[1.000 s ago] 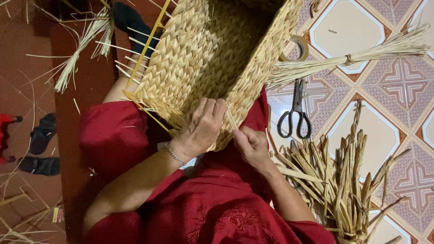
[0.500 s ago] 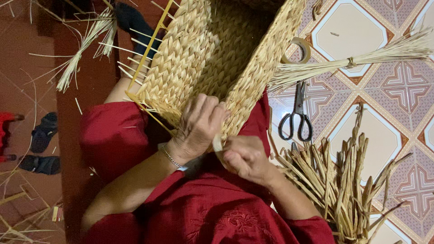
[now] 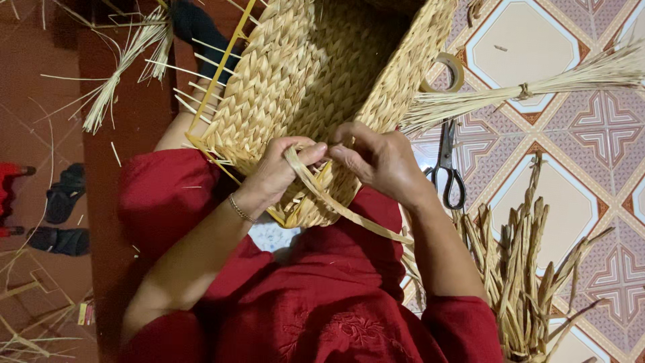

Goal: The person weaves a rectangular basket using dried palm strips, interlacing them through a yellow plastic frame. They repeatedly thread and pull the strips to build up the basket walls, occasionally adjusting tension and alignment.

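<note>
Since a moment ago our left hand (image 3: 279, 171) and right hand (image 3: 379, 161) have met at the woven basket (image 3: 316, 87) rim, fingers now pinching a flat reed strip (image 3: 336, 202) trailing toward five o'clock.

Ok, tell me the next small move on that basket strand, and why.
Probably pull the loose strand snug against the basket. The left hand pinches its looped end at the rim beside the right hand, while the rest trails slack over the lap.
</note>
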